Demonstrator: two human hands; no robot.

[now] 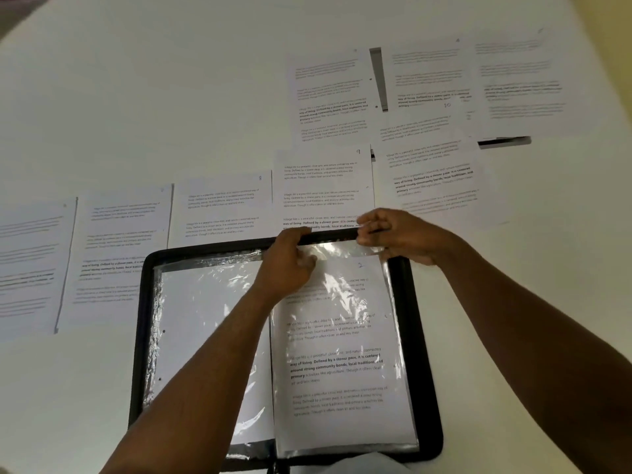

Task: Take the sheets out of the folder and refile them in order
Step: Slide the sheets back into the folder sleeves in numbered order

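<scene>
Setting: a desk-type workspace, office or study; I cannot tell which. Evidence: I am working at a broad, plain white table that fills nearly the whole view, bare of any household or kitchen items. Printed text sheets lie spread across it in rows, several with handwritten numbers in the top corner. In front of me lies an open black folder with clear plastic sleeves, a typed page inside the right-hand one. At the top right edge a strip of pale yellow surface shows beyond the table; wall or floor, undetermined. Top left corner shows a blurred purplish patch.
</scene>
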